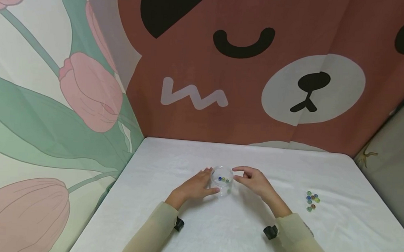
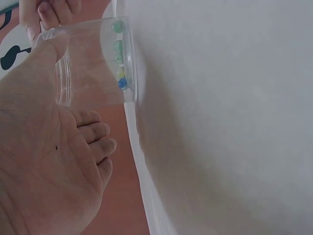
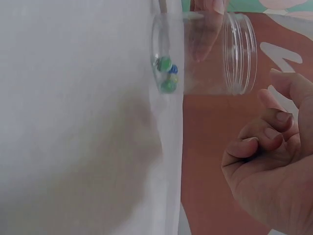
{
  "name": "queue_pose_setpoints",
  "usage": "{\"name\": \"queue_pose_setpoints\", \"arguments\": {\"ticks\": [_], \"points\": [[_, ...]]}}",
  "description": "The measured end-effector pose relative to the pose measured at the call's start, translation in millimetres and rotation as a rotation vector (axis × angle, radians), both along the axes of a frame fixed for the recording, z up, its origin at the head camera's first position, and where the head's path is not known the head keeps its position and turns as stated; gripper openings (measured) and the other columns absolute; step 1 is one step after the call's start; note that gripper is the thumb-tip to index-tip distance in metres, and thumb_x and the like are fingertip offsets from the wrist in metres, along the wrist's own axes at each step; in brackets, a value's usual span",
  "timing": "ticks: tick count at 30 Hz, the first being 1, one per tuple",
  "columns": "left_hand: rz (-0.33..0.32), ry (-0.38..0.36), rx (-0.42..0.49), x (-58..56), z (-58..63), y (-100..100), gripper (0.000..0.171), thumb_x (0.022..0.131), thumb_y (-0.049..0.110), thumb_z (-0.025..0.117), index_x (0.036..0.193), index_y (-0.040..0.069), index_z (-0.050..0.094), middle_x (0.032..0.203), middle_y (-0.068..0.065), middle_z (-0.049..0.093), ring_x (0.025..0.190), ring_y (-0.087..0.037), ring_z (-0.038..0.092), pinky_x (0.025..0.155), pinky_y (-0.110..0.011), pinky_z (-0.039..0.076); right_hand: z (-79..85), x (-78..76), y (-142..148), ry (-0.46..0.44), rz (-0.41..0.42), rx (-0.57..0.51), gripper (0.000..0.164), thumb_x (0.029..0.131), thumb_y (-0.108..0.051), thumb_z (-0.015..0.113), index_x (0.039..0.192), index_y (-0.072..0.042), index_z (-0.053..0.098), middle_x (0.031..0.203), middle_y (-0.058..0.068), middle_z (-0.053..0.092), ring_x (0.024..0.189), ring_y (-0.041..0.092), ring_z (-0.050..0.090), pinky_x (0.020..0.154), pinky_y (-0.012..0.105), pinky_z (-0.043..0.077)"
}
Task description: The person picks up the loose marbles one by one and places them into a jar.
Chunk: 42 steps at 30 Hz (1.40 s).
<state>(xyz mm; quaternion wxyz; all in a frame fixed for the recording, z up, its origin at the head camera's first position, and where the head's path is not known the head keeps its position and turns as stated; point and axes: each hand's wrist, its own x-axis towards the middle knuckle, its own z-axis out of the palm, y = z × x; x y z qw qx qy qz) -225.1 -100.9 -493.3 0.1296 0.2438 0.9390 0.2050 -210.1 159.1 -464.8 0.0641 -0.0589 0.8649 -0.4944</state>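
Observation:
A clear plastic jar (image 1: 222,189) stands upright on the white cloth, its mouth facing up. Several green, blue and yellow glass marbles (image 3: 167,74) lie at its bottom. My left hand (image 1: 196,185) steadies the jar from the left, the thumb at the near side and the fingers at the far side; in the left wrist view the thumb overlaps the rim. Close to the right of the rim is my right hand (image 1: 254,182), thumb and index finger apart, the other fingers bent. No marble shows in that hand.
Several loose marbles (image 1: 312,198) in mixed colours lie in a cluster on the white cloth (image 1: 187,155) at the right, beyond my right forearm. A brown printed backdrop (image 1: 242,120) rises behind the table, and a floral one (image 1: 89,92) stands at the left.

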Motion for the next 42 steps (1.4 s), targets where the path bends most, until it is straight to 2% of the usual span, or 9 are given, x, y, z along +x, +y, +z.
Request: {"name": "queue_pose_setpoints", "arguments": {"ticks": [7, 14, 23, 29, 37, 42], "points": [[0.004, 0.001, -0.022, 0.8, 2.1, 1.1, 0.097, 0.096, 0.069, 0.051, 0.163, 0.009, 0.017, 0.169, -0.005, 0.017, 0.157, -0.021, 0.013, 0.128, -0.041, 0.015, 0.2, 3.6, 19.5, -0.002, -0.005, 0.03, 0.038, 0.094, -0.025, 0.074, 0.129, -0.012, 0.069, 0.07, 0.0, 0.047, 0.064, 0.017, 0.042, 0.051, 0.026, 0.033], [-0.02, 0.015, -0.014, 1.5, 4.2, 0.5, 0.099, 0.095, 0.072, 0.048, 0.163, 0.007, 0.016, 0.169, -0.008, 0.017, 0.157, -0.021, 0.012, 0.128, -0.038, 0.014, -2.6, 10.3, 39.8, -0.001, -0.035, 0.064, 0.042, 0.093, -0.029, 0.075, 0.13, -0.009, 0.068, 0.07, 0.0, 0.046, 0.064, 0.017, 0.041, 0.051, 0.026, 0.033], [-0.02, 0.012, -0.013, 0.6, 1.5, 0.3, 0.099, 0.095, 0.072, 0.048, 0.163, 0.008, 0.016, 0.17, -0.005, 0.015, 0.157, -0.02, 0.011, 0.128, -0.038, 0.013, -2.0, 21.9, 74.7, 0.0, -0.06, 0.06, 0.048, 0.095, -0.034, 0.073, 0.134, -0.008, 0.066, 0.07, -0.001, 0.045, 0.061, 0.014, 0.038, 0.05, 0.026, 0.033], [-0.019, 0.014, -0.013, -0.9, -1.2, -0.2, 0.099, 0.095, 0.071, 0.048, 0.163, 0.008, 0.016, 0.17, -0.007, 0.016, 0.157, -0.022, 0.012, 0.128, -0.04, 0.015, 0.7, 26.9, 93.5, -0.019, -0.071, 0.051, 0.052, 0.094, -0.037, 0.073, 0.137, -0.009, 0.063, 0.072, -0.001, 0.045, 0.063, 0.013, 0.038, 0.051, 0.027, 0.033], [-0.026, 0.015, -0.017, -0.4, -0.3, -1.0, 0.1, 0.094, 0.075, 0.045, 0.163, 0.009, 0.015, 0.17, -0.005, 0.016, 0.157, -0.019, 0.012, 0.128, -0.036, 0.013, 3.1, 33.5, 115.1, -0.024, -0.106, 0.111, 0.063, 0.092, -0.049, 0.072, 0.14, -0.01, 0.061, 0.075, 0.0, 0.047, 0.066, 0.014, 0.04, 0.053, 0.028, 0.033], [-0.025, 0.017, -0.016, 0.2, 0.7, -0.7, 0.1, 0.095, 0.074, 0.045, 0.163, 0.009, 0.015, 0.17, -0.006, 0.016, 0.157, -0.019, 0.012, 0.128, -0.036, 0.013, 3.3, 37.8, 128.7, -0.017, -0.114, 0.12, 0.063, 0.093, -0.049, 0.07, 0.141, -0.01, 0.06, 0.075, 0.0, 0.045, 0.067, 0.014, 0.04, 0.053, 0.029, 0.033]]}}
